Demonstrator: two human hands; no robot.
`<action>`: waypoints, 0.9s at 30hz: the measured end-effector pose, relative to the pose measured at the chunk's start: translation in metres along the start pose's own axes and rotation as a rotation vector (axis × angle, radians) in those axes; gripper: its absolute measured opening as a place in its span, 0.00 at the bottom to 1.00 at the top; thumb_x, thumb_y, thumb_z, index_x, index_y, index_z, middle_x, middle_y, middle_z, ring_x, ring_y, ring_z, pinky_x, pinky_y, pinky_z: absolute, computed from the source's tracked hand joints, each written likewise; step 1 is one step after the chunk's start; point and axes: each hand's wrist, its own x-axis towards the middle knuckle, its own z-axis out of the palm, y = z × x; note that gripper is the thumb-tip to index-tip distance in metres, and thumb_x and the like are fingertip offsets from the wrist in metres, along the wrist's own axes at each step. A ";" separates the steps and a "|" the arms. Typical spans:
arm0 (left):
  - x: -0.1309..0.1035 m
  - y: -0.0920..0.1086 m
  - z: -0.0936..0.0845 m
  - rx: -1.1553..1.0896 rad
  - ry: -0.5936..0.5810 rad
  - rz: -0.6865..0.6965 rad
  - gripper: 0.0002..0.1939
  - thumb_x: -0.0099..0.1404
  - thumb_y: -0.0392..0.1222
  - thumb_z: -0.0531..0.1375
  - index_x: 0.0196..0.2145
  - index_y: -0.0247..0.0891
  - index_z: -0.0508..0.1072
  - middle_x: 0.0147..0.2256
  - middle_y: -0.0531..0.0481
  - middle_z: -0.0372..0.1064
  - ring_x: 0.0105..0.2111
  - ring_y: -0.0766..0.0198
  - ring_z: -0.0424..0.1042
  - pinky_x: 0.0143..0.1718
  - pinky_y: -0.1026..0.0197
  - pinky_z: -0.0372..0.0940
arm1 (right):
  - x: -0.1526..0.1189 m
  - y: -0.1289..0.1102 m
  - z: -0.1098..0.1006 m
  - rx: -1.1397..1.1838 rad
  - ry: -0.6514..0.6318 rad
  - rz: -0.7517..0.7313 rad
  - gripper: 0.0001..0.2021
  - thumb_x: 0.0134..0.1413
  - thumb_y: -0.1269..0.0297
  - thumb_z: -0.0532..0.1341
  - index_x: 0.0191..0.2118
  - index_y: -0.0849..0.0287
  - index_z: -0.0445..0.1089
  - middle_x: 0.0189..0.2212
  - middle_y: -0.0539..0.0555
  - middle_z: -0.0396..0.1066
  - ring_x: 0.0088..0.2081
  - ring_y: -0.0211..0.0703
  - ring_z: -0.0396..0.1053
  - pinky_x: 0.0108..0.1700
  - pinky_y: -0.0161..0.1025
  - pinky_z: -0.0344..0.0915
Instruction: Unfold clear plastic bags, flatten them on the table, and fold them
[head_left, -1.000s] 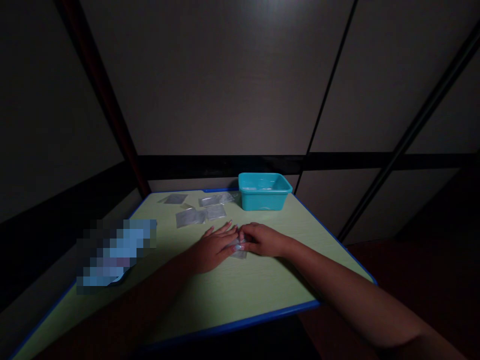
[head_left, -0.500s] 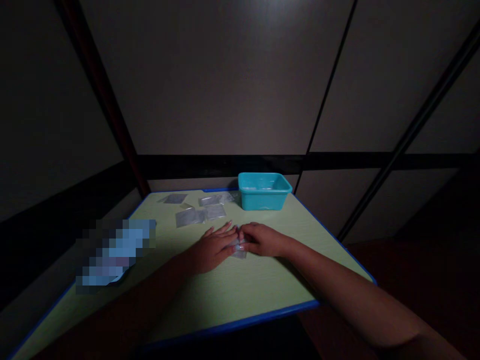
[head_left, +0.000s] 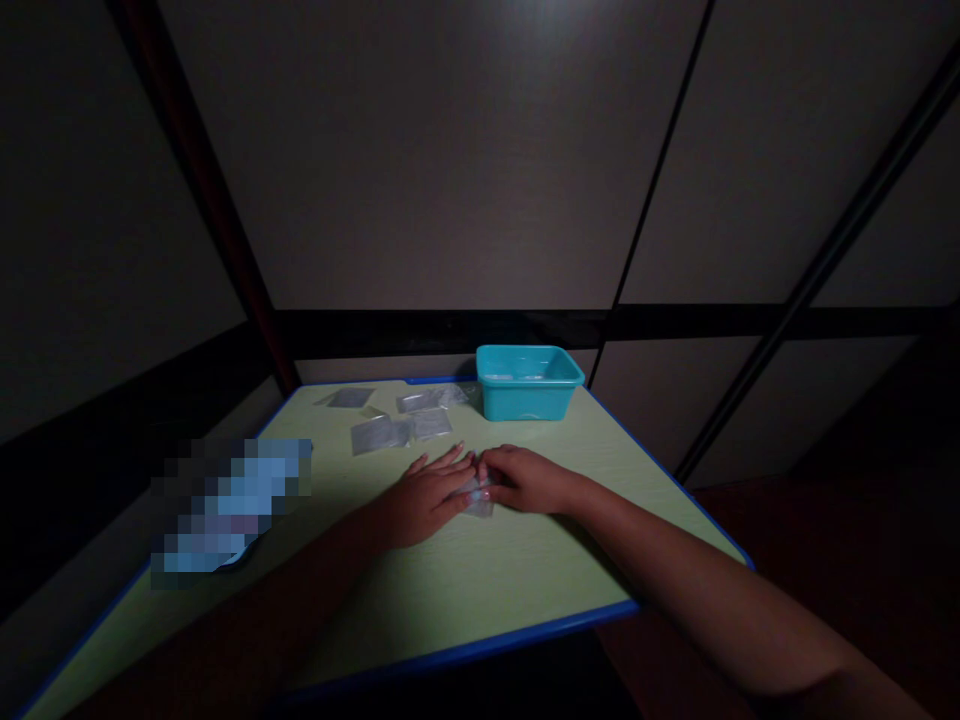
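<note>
A small clear plastic packet [head_left: 480,507] lies on the pale green table [head_left: 480,590], partly hidden under both hands. My left hand [head_left: 429,498] rests flat on its left side with the fingers spread. From the right, my right hand [head_left: 529,478] reaches in with thumb and fingers pinched together at the packet's upper part, close to the left fingertips. What the packet contains cannot be made out.
Several flat clear packets [head_left: 375,434] lie at the back left. A turquoise plastic basket [head_left: 529,402] stands at the back edge. A blurred-out blue object [head_left: 240,510] is on the left. Blue edging [head_left: 525,636] rims the table; panelled walls [head_left: 450,200] rise behind.
</note>
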 end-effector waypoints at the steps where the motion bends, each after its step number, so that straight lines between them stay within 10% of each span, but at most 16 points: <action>1: 0.000 0.000 0.000 0.000 -0.001 0.001 0.24 0.71 0.51 0.43 0.63 0.49 0.53 0.65 0.50 0.45 0.66 0.55 0.36 0.60 0.37 0.41 | 0.000 0.000 0.000 0.003 0.002 -0.001 0.06 0.52 0.67 0.61 0.35 0.61 0.64 0.27 0.51 0.65 0.31 0.38 0.60 0.33 0.34 0.55; 27: 0.000 0.005 -0.005 0.024 -0.058 -0.048 0.26 0.70 0.49 0.44 0.64 0.49 0.48 0.66 0.50 0.42 0.66 0.54 0.36 0.60 0.35 0.38 | 0.000 0.008 -0.001 -0.052 -0.004 0.034 0.13 0.46 0.68 0.66 0.39 0.62 0.67 0.31 0.53 0.67 0.34 0.41 0.62 0.38 0.36 0.57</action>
